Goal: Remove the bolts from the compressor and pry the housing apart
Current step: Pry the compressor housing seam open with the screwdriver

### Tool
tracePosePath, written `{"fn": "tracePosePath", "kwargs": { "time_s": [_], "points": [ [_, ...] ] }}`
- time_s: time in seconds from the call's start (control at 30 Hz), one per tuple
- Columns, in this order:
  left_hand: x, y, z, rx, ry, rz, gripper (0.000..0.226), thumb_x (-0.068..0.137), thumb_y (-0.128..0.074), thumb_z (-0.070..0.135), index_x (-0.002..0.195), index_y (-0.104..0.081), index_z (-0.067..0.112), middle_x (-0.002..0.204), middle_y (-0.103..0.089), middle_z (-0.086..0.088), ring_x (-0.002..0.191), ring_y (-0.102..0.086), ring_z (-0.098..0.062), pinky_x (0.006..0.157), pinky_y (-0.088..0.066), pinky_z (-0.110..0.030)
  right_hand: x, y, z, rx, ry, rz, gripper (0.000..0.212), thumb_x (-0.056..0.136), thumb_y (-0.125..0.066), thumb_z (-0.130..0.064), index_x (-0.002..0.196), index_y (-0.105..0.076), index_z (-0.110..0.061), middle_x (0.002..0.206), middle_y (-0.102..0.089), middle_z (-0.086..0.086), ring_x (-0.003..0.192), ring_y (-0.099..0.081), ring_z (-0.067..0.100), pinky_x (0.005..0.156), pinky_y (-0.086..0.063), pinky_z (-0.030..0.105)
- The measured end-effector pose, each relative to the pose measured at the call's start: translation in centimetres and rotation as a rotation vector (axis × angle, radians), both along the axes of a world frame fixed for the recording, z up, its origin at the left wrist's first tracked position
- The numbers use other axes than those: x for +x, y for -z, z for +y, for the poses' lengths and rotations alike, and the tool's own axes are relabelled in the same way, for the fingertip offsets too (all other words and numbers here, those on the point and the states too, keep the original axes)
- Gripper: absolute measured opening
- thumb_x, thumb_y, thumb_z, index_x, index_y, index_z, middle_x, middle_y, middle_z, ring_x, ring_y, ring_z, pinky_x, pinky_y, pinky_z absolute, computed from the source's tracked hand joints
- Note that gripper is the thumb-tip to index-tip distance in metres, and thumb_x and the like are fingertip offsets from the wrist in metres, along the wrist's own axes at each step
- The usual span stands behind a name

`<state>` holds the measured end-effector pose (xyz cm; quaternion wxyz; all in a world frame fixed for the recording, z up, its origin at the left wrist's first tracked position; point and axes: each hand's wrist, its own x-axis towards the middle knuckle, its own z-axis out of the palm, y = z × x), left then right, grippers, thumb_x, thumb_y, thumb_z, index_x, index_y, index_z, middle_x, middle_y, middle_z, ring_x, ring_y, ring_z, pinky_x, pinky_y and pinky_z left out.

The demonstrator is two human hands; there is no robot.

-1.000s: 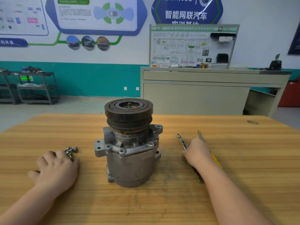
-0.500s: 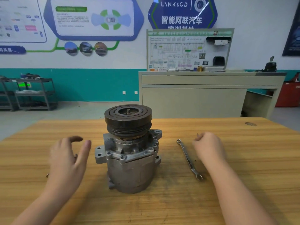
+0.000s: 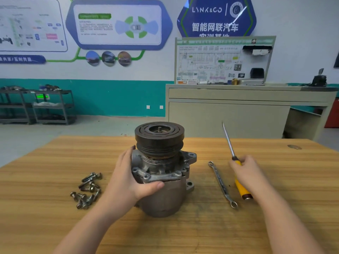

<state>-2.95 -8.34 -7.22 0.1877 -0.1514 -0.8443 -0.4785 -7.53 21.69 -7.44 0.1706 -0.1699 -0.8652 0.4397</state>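
On the near part of the light wooden table two bare forearms reach forward. The left hand is wrapped around the left flank of the grey cast-metal compressor, thumb laid across the front just below the flange seam, fingers curled behind it. The compressor stands upright in the middle of the table, its dark grooved pulley on top. The right hand grips the screwdriver with the yellow handle, whose thin steel shaft points up and away, well apart from the housing. Just beside this hand, between it and the compressor, lies the slim double-ended steel wrench. Left of the compressor is a loose heap of grey flanged bolts, so I judge the unbolting is done and the prying is the step now. To do it well, I think the tip should enter the seam line under the flange, near a bolt ear, with small twists at several points around and not one hard lever. The left hand should press the body down firmly, thumb clear of the blade path. Whether the seam is already a little open I cannot tell from here. Further back stand a beige cabinet and grey metal shelves.
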Motion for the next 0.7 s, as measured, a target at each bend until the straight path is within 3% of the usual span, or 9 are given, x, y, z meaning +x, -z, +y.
{"fn": "tracePosePath", "kwargs": {
  "time_s": [0.07,0.1,0.2,0.27,0.33,0.4,0.53,0.7],
  "points": [
    [0.0,0.5,-0.1,0.057,0.004,-0.016,0.130,0.043,-0.082,0.069,0.150,-0.022,0.026,0.147,-0.030,0.009,0.132,-0.033,-0.005,0.113,-0.030,-0.031,3.1,-2.0,-1.6,-0.193,-0.255,0.292,0.012,0.093,-0.059,-0.030,0.097,-0.047,-0.029,0.080,-0.058,0.006,0.060,-0.062,0.024,0.047,-0.055,0.040],
    [0.0,0.9,-0.1,0.117,0.002,-0.015,0.132,0.041,-0.083,0.069,0.149,-0.020,0.028,0.147,-0.028,0.011,0.131,-0.032,-0.003,0.110,-0.030,-0.026,4.7,-2.8,-2.3,-0.192,-0.391,0.370,0.012,0.091,-0.060,-0.033,0.095,-0.048,-0.035,0.079,-0.061,0.004,0.059,-0.064,0.022,0.047,-0.056,0.037],
    [-0.4,2.0,0.1,0.288,0.034,-0.028,0.130,0.037,-0.082,0.061,0.145,-0.014,0.038,0.140,-0.035,0.018,0.122,-0.042,0.008,0.099,-0.034,-0.012,9.6,-4.3,-3.4,0.031,-0.722,0.394,0.021,0.083,-0.063,-0.052,0.101,-0.054,-0.047,0.080,-0.065,0.001,0.055,-0.061,0.013,0.051,-0.052,0.026],
    [-0.6,2.6,-0.1,0.321,0.072,-0.046,0.130,0.036,-0.085,0.062,0.143,-0.015,0.041,0.133,-0.039,0.024,0.116,-0.045,0.017,0.094,-0.038,-0.008,11.7,-5.0,-3.1,0.333,-0.832,0.330,0.042,0.075,-0.058,-0.071,0.109,-0.054,-0.048,0.090,-0.066,-0.011,0.068,-0.061,0.005,0.061,-0.050,0.020],
    [-0.7,3.0,-0.6,0.313,0.097,-0.066,0.131,0.035,-0.086,0.066,0.142,-0.016,0.040,0.134,-0.043,0.022,0.120,-0.046,0.012,0.102,-0.037,-0.015,12.9,-5.8,-3.0,0.671,-0.868,0.216,0.047,0.073,-0.036,-0.082,0.117,-0.042,-0.066,0.109,-0.056,-0.036,0.093,-0.058,-0.006,0.075,-0.049,0.017],
    [-0.7,3.2,-1.2,0.275,0.114,-0.077,0.126,0.037,-0.086,0.066,0.140,-0.018,0.042,0.132,-0.044,0.024,0.121,-0.046,0.011,0.101,-0.036,-0.013,13.4,-6.5,-2.7,0.853,-0.846,0.145,0.050,0.068,-0.022,-0.083,0.118,-0.020,-0.082,0.114,-0.045,-0.051,0.103,-0.050,-0.015,0.082,-0.049,0.020],
    [-0.7,3.2,-1.6,0.234,0.135,-0.067,0.114,0.045,-0.088,0.060,0.136,-0.022,0.041,0.126,-0.043,0.029,0.111,-0.043,0.026,0.082,-0.035,0.006,13.6,-6.9,-1.2,0.956,-0.808,0.108,0.049,0.069,-0.012,-0.079,0.116,-0.002,-0.087,0.097,-0.055,-0.034,0.091,-0.051,-0.012,0.077,-0.047,0.016],
    [-0.1,2.8,-1.7,0.276,0.182,-0.079,0.112,0.043,-0.078,0.064,0.136,-0.024,0.033,0.126,-0.045,0.025,0.106,-0.046,0.027,0.079,-0.037,0.005,13.6,-7.1,-0.1,1.131,-0.706,0.068,0.044,0.070,-0.002,-0.079,0.112,0.006,-0.088,0.092,-0.052,-0.031,0.086,-0.050,-0.009,0.071,-0.044,0.015]
  ]
}}
